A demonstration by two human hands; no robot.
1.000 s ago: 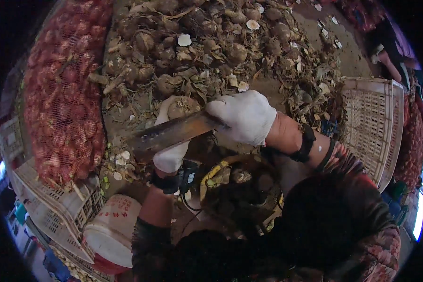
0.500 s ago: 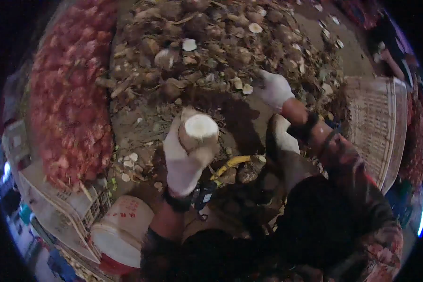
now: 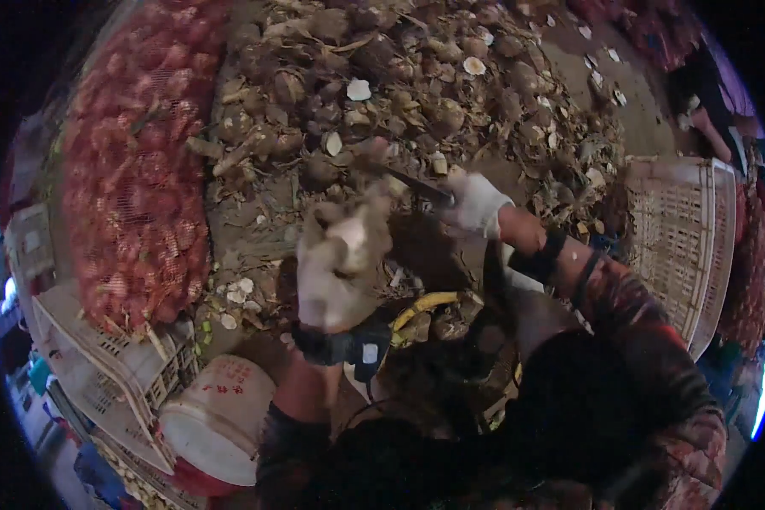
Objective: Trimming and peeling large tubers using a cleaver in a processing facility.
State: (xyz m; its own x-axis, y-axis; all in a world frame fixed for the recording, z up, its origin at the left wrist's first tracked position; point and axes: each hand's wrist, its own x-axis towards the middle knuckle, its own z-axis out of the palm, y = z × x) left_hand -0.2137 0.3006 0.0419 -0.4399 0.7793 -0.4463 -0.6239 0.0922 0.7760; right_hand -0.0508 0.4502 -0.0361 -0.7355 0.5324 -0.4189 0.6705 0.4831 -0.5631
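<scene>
While the gloved left hand [image 3: 338, 272] gripped a pale root [image 3: 354, 236], fingers curled around it, the right hand [image 3: 476, 204] clenched a knife [image 3: 416, 183] just beyond the root.

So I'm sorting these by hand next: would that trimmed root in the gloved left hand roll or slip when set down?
The root looks rounded, so it may roll. Its pale cut face seems flat, perhaps steadier. The left hand wraps it fully; probably firm.
</scene>
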